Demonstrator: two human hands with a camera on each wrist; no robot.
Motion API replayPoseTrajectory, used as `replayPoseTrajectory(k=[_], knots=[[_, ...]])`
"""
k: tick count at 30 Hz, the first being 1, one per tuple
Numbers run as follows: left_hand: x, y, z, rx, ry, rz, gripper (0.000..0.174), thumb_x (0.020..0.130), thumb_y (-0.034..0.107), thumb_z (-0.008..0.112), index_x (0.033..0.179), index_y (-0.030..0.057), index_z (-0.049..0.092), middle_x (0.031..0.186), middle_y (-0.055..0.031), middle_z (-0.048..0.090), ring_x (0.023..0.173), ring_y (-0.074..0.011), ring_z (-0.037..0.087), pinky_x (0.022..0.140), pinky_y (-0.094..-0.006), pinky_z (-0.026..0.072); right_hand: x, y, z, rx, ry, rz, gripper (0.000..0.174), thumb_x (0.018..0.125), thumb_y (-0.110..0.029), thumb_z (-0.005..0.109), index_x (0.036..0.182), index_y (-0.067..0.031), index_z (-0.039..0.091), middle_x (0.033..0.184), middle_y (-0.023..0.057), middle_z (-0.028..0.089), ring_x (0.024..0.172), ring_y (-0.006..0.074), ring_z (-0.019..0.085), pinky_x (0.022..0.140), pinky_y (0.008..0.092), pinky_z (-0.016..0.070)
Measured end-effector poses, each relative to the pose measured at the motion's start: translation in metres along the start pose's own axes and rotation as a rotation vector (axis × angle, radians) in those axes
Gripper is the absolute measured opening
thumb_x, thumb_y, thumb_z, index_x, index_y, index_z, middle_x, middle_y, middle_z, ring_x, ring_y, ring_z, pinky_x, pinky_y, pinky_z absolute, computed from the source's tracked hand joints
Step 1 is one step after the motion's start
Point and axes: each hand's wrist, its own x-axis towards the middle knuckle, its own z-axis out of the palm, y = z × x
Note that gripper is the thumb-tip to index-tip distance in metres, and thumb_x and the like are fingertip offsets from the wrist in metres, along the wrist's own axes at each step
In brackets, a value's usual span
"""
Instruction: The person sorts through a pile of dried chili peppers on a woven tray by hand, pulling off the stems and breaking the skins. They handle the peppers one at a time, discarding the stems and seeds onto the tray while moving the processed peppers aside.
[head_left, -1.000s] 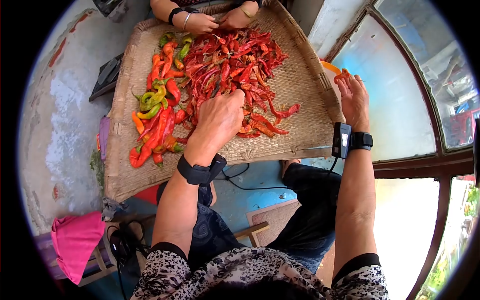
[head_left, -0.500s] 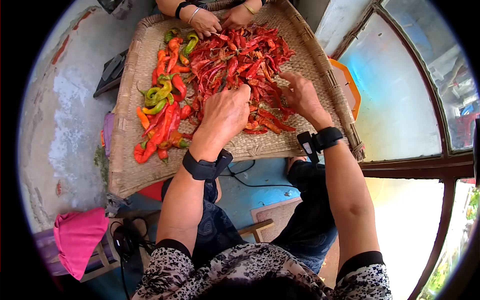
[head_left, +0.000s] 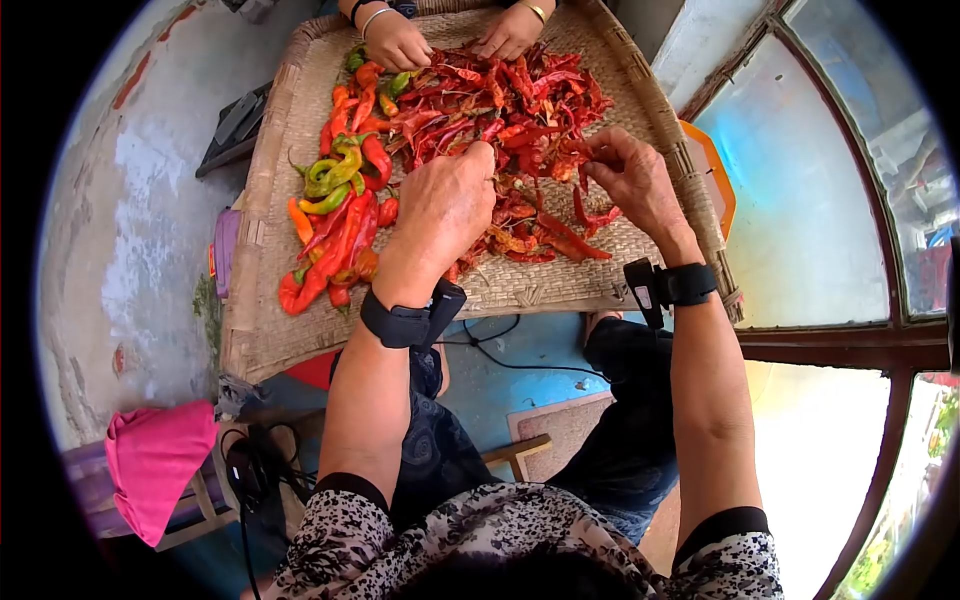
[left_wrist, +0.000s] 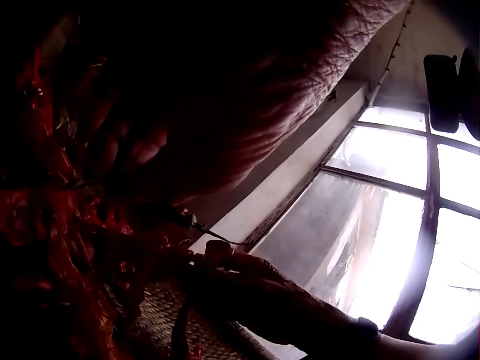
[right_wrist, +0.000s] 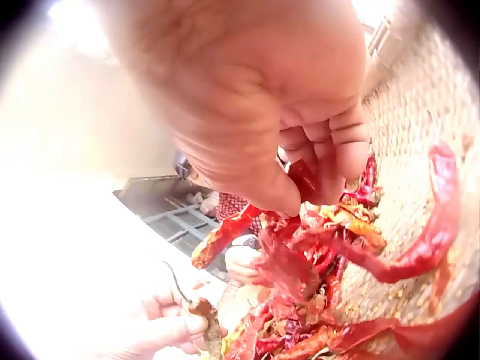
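Found dried chillies (head_left: 545, 100) heaped over the middle and right of a woven tray (head_left: 550, 285), beside plumper fresh peppers (head_left: 345, 240) at left. Judged the dried ones very light, papery, likely to crack or spill seed under a hard squeeze; judged best taken by the stem or lightly across the body. Saw the left hand (head_left: 445, 215) at the heap's near side, with knuckles upward, pinching a brown chilli (right_wrist: 210, 330) between thumb and fingers, with the stem free. Saw the right hand (head_left: 645, 190) opposite, above the heap's right side, with thumb and curled fingers pinching a red chilli (right_wrist: 302, 178).
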Motion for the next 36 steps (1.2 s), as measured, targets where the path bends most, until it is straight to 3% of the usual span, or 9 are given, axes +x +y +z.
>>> replayPoseTrajectory(k=[6, 14, 18, 21, 23, 24, 28, 30, 36], knots=[[0.000, 0.001, 0.006, 0.005, -0.017, 0.013, 0.007, 0.079, 0.007, 0.055, 0.085, 0.0065, 0.051, 0.068, -0.0165, 0.060, 0.069, -0.0387, 0.060, 0.059, -0.0475, 0.0452, -0.016, 0.007, -0.020, 0.082, 0.129, 0.057, 0.038, 0.080, -0.006, 0.070, 0.116, -0.0044, 0.057, 0.088, 0.0144, 0.069, 0.082, 0.0209, 0.067, 0.073, 0.0323, 0.0515], [0.001, 0.003, 0.009, 0.031, -0.034, 0.024, 0.008, 0.080, 0.007, 0.055, 0.084, 0.0063, 0.049, 0.066, -0.0161, 0.058, 0.066, -0.0377, 0.060, 0.059, -0.0469, 0.0448, -0.015, 0.020, -0.030, 0.138, 0.169, 0.041, 0.029, 0.085, -0.005, 0.060, 0.114, -0.0015, 0.059, 0.086, 0.0108, 0.067, 0.078, 0.0158, 0.063, 0.073, 0.0290, 0.0504], [0.001, 0.005, 0.010, 0.032, -0.057, 0.010, 0.008, 0.080, 0.007, 0.055, 0.084, 0.0065, 0.048, 0.065, -0.0159, 0.057, 0.066, -0.0371, 0.060, 0.058, -0.0465, 0.0445, -0.012, 0.044, -0.052, 0.078, 0.620, 0.025, 0.026, 0.086, -0.006, 0.059, 0.111, -0.0016, 0.061, 0.088, 0.0103, 0.068, 0.078, 0.0142, 0.064, 0.075, 0.0263, 0.0496], [0.001, 0.003, 0.012, 0.028, -0.049, 0.025, 0.008, 0.080, 0.007, 0.055, 0.084, 0.0065, 0.048, 0.066, -0.0160, 0.058, 0.066, -0.0374, 0.060, 0.058, -0.0467, 0.0442, -0.020, 0.055, -0.066, -0.156, 0.703, 0.093, 0.030, 0.085, -0.006, 0.059, 0.115, -0.0037, 0.060, 0.101, 0.0133, 0.067, 0.089, 0.0211, 0.064, 0.080, 0.0309, 0.0499], [0.001, 0.002, 0.013, 0.025, -0.037, 0.038, 0.008, 0.080, 0.007, 0.055, 0.084, 0.0065, 0.048, 0.066, -0.0160, 0.058, 0.066, -0.0375, 0.060, 0.058, -0.0469, 0.0442, -0.026, 0.065, -0.061, -1.040, 0.782, 0.092, 0.030, 0.083, -0.005, 0.057, 0.113, -0.0061, 0.060, 0.107, 0.0157, 0.063, 0.098, 0.0302, 0.060, 0.082, 0.0385, 0.0495], [0.000, 0.002, 0.014, 0.023, -0.036, 0.038, 0.008, 0.080, 0.007, 0.055, 0.084, 0.0065, 0.048, 0.066, -0.0160, 0.058, 0.066, -0.0375, 0.060, 0.058, -0.0469, 0.0442, -0.026, 0.059, -0.059, -1.042, 0.781, 0.091, 0.030, 0.083, -0.005, 0.057, 0.113, -0.0061, 0.060, 0.107, 0.0157, 0.063, 0.098, 0.0302, 0.060, 0.082, 0.0385, 0.0495], [-0.001, 0.002, 0.018, 0.024, -0.029, 0.056, 0.008, 0.080, 0.007, 0.055, 0.085, 0.0063, 0.049, 0.066, -0.0162, 0.058, 0.066, -0.0376, 0.060, 0.058, -0.0469, 0.0444, -0.016, 0.047, -0.022, -0.554, 0.219, -0.150, 0.023, 0.081, -0.006, 0.058, 0.104, -0.0069, 0.060, 0.101, 0.0158, 0.059, 0.096, 0.0364, 0.055, 0.080, 0.0444, 0.0481], [-0.001, 0.003, 0.020, 0.018, -0.017, 0.068, 0.008, 0.080, 0.007, 0.055, 0.085, 0.0062, 0.049, 0.066, -0.0163, 0.058, 0.067, -0.0377, 0.060, 0.058, -0.0468, 0.0445, -0.013, 0.044, -0.001, -0.649, 0.044, -0.057, 0.024, 0.081, -0.006, 0.058, 0.104, -0.0085, 0.061, 0.105, 0.0147, 0.059, 0.099, 0.0347, 0.055, 0.081, 0.0427, 0.0484], [-0.001, 0.005, 0.013, -0.010, -0.030, 0.063, 0.008, 0.080, 0.006, 0.055, 0.085, 0.0059, 0.049, 0.067, -0.0160, 0.059, 0.066, -0.0372, 0.060, 0.057, -0.0464, 0.0446, -0.002, 0.051, 0.013, -0.872, -0.022, 0.013, 0.017, 0.078, -0.007, 0.060, 0.094, -0.0087, 0.062, 0.104, 0.0130, 0.060, 0.099, 0.0318, 0.057, 0.081, 0.0405, 0.0494]])
